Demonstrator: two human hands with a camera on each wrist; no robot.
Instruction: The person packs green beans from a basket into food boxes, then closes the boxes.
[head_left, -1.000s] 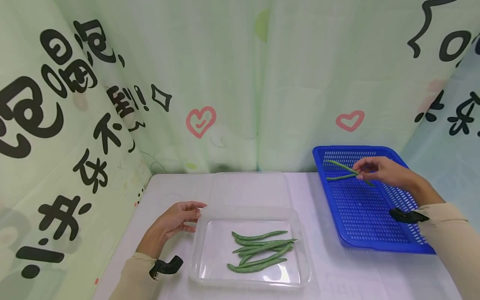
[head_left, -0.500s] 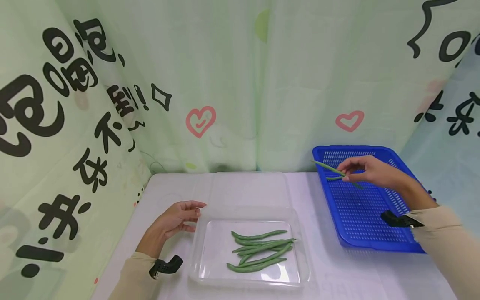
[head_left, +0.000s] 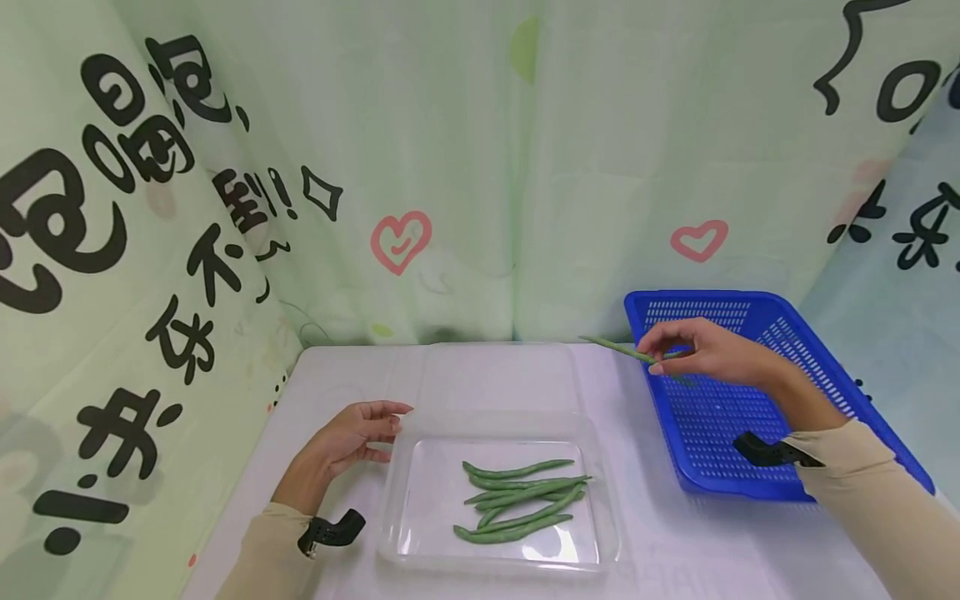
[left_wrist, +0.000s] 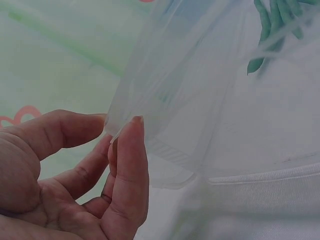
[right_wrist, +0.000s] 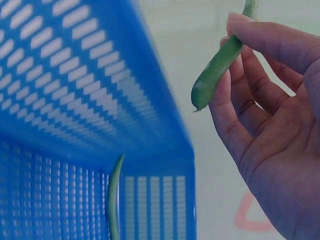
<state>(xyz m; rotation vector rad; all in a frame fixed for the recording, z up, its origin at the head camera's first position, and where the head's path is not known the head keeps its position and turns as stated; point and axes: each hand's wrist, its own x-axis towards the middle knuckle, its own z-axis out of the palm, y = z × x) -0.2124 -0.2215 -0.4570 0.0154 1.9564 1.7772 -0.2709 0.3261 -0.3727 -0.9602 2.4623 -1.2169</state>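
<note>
My right hand (head_left: 708, 354) pinches a green bean (head_left: 611, 344) between thumb and fingertips, over the left side of the blue basket (head_left: 675, 454). The bean's thick end (right_wrist: 212, 80) points down past the fingers in the right wrist view. One more green bean (right_wrist: 113, 200) lies inside the basket, mostly behind the hand in the head view. My left hand (head_left: 348, 437) grips the left rim of a clear plastic container (head_left: 491, 423), with the thumb on one side of the edge and fingers on the other. Several green beans (head_left: 513, 533) lie side by side in it.
A white cloth (head_left: 345, 375) covers the table, with the container at front centre and the basket at right. Printed curtains (head_left: 517, 167) close off the back and both sides. Each wrist wears a black strap (head_left: 337, 531).
My right hand has moved left and slightly toward the front with its green bean, from the middle of the basket to its left rim. The left hand and container have stayed in place.
</note>
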